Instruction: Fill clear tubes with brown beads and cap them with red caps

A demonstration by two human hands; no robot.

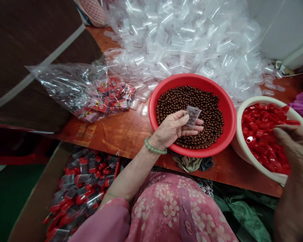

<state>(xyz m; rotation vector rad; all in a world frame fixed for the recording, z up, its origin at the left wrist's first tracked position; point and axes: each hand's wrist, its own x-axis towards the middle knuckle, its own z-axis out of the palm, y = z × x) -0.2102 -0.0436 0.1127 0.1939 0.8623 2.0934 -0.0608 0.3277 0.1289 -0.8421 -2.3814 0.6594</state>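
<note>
Nearest: brown cardboard box [37,191] at lower left, full of clear plastic containers with red caps [80,191], jumbled. Dark contents showed in some.

Right hand [296,148] was over the off-white round plastic bucket [239,124], fingers curled at the small glossy red plastic caps [265,141]. Motion blur and the angle hid the fingertips; couldn't tell how far closed they were, or whether they had a cap.

Left hand [175,127], green bead bracelet [154,148] at the wrist, pinched a small flat clear plastic container [192,116] between thumb and index finger; other fingers lay extended beneath. Container sat above the round red plastic bowl [228,121] of glossy dark-brown round beads [209,117]. Beads showed inside it, no red cap visible on it. Couldn't tell which end was open.

My read: step in hand was between filling and capping, left holding, right at the caps. The next move called for a clean grip on one cap and a steady container, mouth kept up so beads didn't spill.

Bowl and bucket stood side by side on the reddish-brown wooden table [111,134]. Beyond, to the left: clear crinkled plastic bag [65,84] with red printed packets [111,97]. Farthest: big heap of uncapped clear plastic containers [187,40].
</note>
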